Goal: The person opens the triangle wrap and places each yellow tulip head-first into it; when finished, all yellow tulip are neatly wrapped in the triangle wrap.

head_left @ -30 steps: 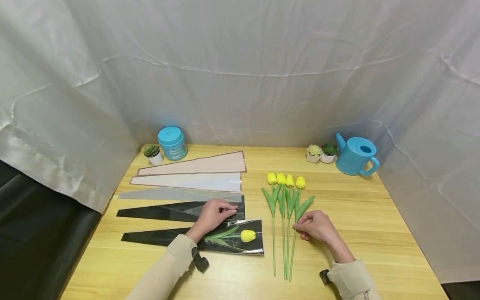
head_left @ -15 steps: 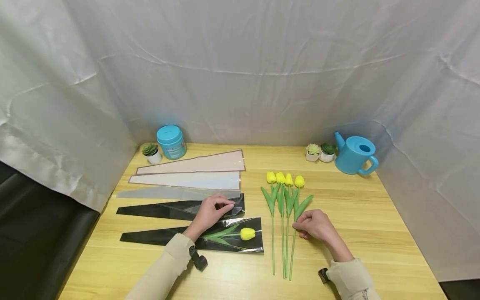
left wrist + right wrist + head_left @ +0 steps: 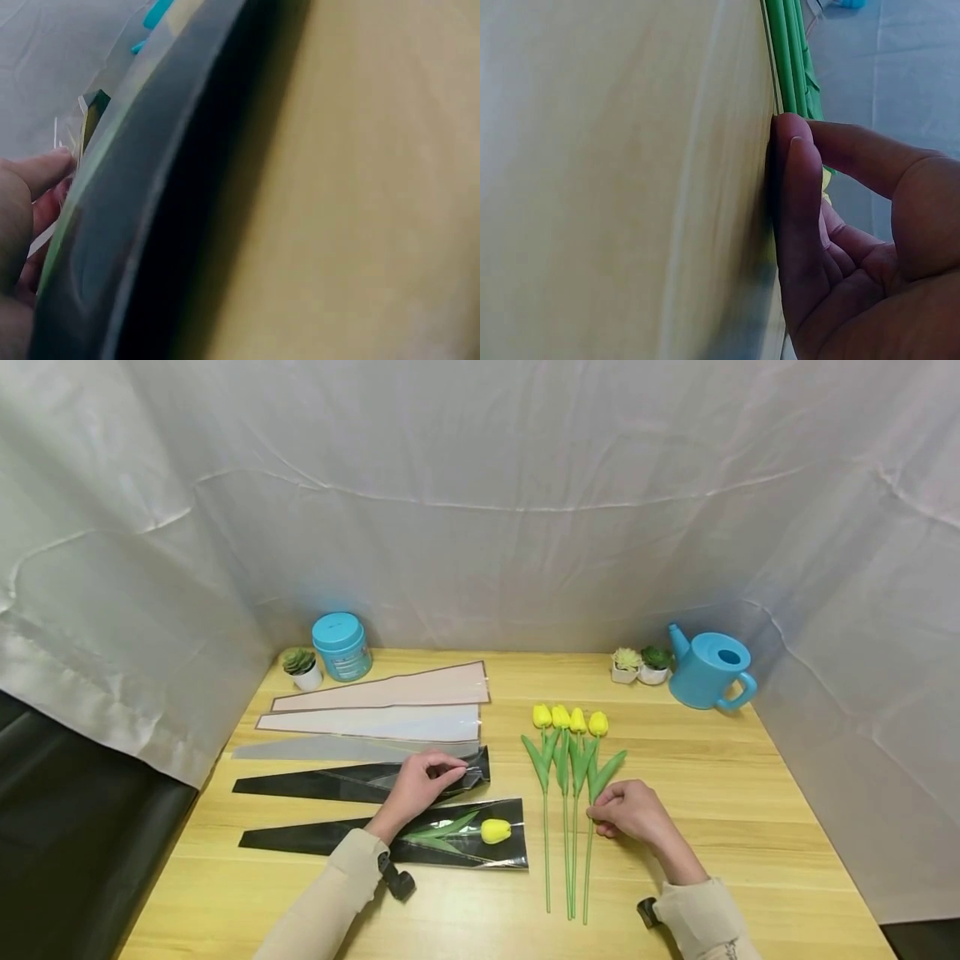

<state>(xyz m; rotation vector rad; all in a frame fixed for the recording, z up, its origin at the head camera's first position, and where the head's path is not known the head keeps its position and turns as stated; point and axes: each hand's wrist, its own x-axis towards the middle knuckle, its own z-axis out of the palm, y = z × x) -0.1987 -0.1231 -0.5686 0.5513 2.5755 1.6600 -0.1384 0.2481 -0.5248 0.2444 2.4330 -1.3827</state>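
Observation:
My left hand (image 3: 422, 787) pinches the clear front film of a black flower sleeve (image 3: 315, 782) near its wide right end. That film edge is lifted in the left wrist view, close to the fingertips (image 3: 58, 159). Nearer to me, under my forearm, lies another black sleeve (image 3: 315, 832) with a yellow tulip (image 3: 496, 832) inside. At the right, several artificial yellow tulips (image 3: 560, 717) lie side by side, heads away from me. My right hand (image 3: 633, 810) pinches the stem of the rightmost tulip (image 3: 597, 723) just below its leaves; the right wrist view shows thumb and finger together.
Beyond the black sleeves lie a grey sleeve (image 3: 300, 747), a white sleeve (image 3: 375, 720) and a pink sleeve (image 3: 405, 687). Along the back stand a blue jar (image 3: 342, 647), small potted succulents (image 3: 303, 670) and a blue watering can (image 3: 708, 670). Grey cloth (image 3: 480, 568) encloses the table.
My left hand has drawn slightly back left, and the black sleeve's film has lifted and bunched at its wide end. The rightmost tulip's stem end has swung slightly right; my right hand stays almost still.

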